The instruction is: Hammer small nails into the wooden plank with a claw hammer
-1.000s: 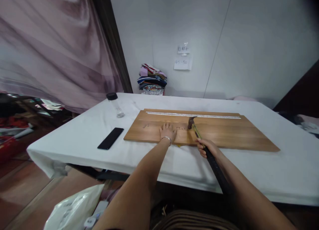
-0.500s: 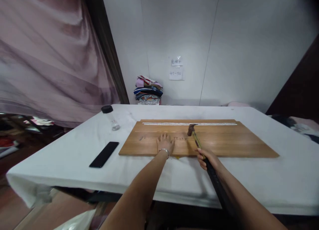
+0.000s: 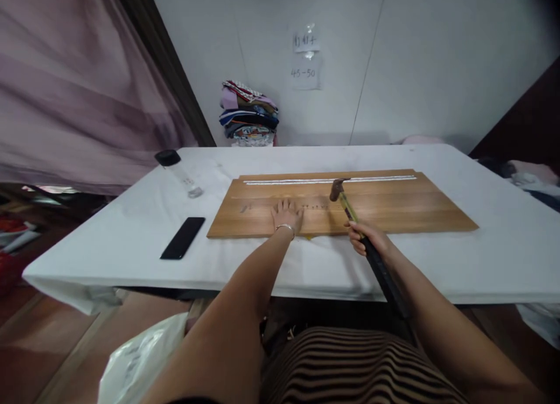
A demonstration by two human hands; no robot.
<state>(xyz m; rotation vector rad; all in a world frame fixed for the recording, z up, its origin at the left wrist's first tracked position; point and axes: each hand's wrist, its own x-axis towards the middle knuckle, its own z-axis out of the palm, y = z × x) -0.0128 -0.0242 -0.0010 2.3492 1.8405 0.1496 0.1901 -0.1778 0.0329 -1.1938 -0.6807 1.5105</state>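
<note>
A wooden board [image 3: 420,208] lies flat across the white-covered table. My left hand [image 3: 287,215] rests palm down on its front part, fingers spread, a bracelet at the wrist. Just right of those fingers, a short row of nails [image 3: 314,206] stands in the wood. My right hand [image 3: 366,238] is wrapped round the handle of a claw hammer [image 3: 345,203]. The hammer's head hangs over the board to the right of the nail row; the frames do not show clearly whether it touches. Some small loose nails [image 3: 245,208] lie left of my left hand.
Two white strips [image 3: 306,181] run along the board's far edge. A black phone [image 3: 182,238] lies left of the board, with a clear bottle [image 3: 180,174] on its side behind it. Folded clothes [image 3: 249,113] are stacked by the wall. A white bag [image 3: 142,357] is below the table.
My view has tilted downward, so the table sits higher in the picture and a striped garment shows below. Both hands keep nearly the same places over the board.
</note>
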